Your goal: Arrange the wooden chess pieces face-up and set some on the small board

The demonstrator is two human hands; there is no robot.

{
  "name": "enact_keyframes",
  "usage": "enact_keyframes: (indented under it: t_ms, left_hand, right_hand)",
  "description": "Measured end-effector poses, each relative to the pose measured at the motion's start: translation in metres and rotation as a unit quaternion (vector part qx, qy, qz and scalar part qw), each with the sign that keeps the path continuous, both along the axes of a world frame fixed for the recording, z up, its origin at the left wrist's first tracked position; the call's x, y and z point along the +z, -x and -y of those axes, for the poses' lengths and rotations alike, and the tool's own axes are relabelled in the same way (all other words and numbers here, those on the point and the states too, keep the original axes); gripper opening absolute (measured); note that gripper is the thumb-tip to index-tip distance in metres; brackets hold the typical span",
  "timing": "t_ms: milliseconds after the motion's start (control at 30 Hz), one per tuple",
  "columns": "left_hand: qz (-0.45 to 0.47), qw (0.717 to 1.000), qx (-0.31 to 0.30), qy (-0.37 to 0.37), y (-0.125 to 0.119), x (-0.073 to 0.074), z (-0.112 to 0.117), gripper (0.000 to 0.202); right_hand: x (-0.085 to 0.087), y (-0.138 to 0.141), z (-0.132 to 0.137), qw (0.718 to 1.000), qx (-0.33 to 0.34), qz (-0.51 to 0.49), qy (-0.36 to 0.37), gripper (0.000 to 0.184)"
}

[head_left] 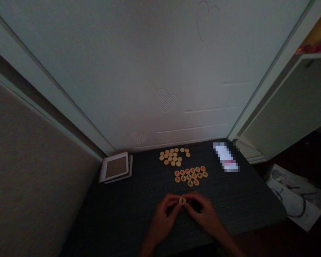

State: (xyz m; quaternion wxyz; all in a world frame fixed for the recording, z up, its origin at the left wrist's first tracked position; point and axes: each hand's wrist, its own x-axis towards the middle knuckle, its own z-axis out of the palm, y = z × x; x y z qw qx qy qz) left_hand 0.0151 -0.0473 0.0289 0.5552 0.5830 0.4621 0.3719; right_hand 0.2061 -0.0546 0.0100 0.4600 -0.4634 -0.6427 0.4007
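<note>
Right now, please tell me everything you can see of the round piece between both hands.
The round piece is a small tan disc that looks wooden, with a dark character on its face, too small to read surely. This face is turned toward the camera. The left hand and right hand pinch its edge from both sides, nearer the camera than the marked discs. Whether it touches the dark table is unclear.

held piece (182, 201): sides hidden by left hand (162, 218) and right hand (204, 210), character too small to read | white item (225, 157): pixelated | 2 forearms (226, 237): cut off by bottom edge
</note>
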Motion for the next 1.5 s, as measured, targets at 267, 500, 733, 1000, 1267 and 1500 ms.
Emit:
enact_keyframes:
  t_ms: [267, 500, 733, 1000, 1267, 1500]
  left_hand:
    - [-0.031, 0.999, -0.005, -0.013, -0.0007, -0.0029, 0.0009, 0.015]
    - [-0.037, 0.999, -0.022, -0.013, -0.0010, -0.0050, 0.0026, 0.016]
    - [-0.034, 0.999, -0.003, -0.025, -0.0002, 0.0006, 0.0025, 0.015]
    - [-0.032, 0.999, 0.025, -0.035, -0.0008, -0.0045, 0.0003, 0.011]
    - [-0.027, 0.999, 0.037, -0.010, -0.0031, -0.0033, -0.0019, 0.014]
    - [-0.025, 0.999, 0.033, -0.008, -0.0006, -0.0039, -0.0014, 0.018]
  right_hand:
    - [-0.0003, 0.0014, -0.0001, 1.000, -0.012, 0.013, 0.020, 0.015]
    - [-0.0023, 0.0009, 0.0000, 0.997, -0.037, 0.016, 0.059, 0.013]
    - [-0.0014, -0.0001, 0.0000, 0.999, -0.021, 0.005, 0.034, 0.014]
    - [0.0007, 0.0017, 0.0024, 0.999, 0.024, 0.019, -0.032, 0.022]
    - [0.0010, 0.0040, 0.0042, 0.997, 0.018, 0.057, -0.047, 0.023]
    - [0.0050, 0.0044, 0.0036, 0.998, 0.012, 0.047, -0.037, 0.019]
